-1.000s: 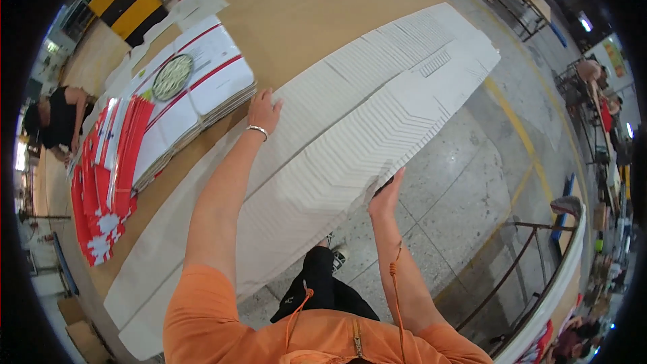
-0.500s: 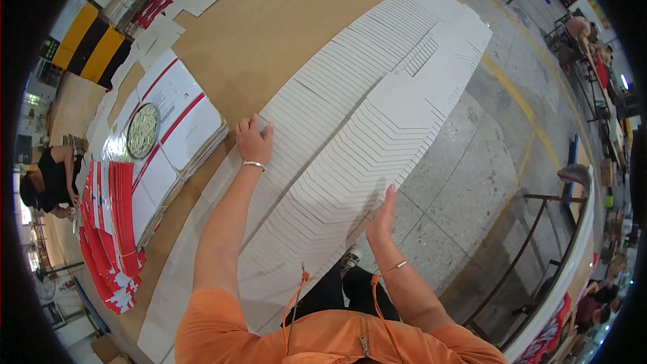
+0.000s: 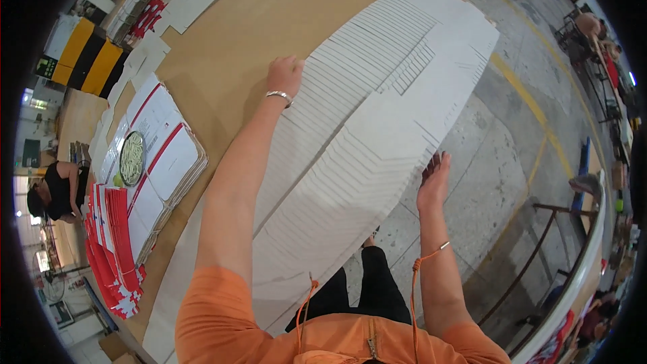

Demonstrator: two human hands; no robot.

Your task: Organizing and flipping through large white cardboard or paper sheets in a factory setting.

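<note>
A long fanned stack of white cardboard sheets stretches across the brown table, its overlapping edges showing as many close lines. My left hand is at the left edge of the stack, with its fingers curled in against the sheets; the fingertips are partly hidden. On the opposite side, my right hand is upright at the right edge, its fingers stretched out and nothing in them. Small cut slots and tabs show in the sheets near the far end.
Left on the brown table lies a stack of flat white cartons with red stripes, topped by a round bundle of pale bands. Beside it are folded red and white pieces. A metal-framed table stands right; a person works far left.
Both hands have moved farther away along the stack's edges. The left fingers, spread on the sheets before, are now curled at the edge. The sheets between have shifted, and their line pattern differs.
</note>
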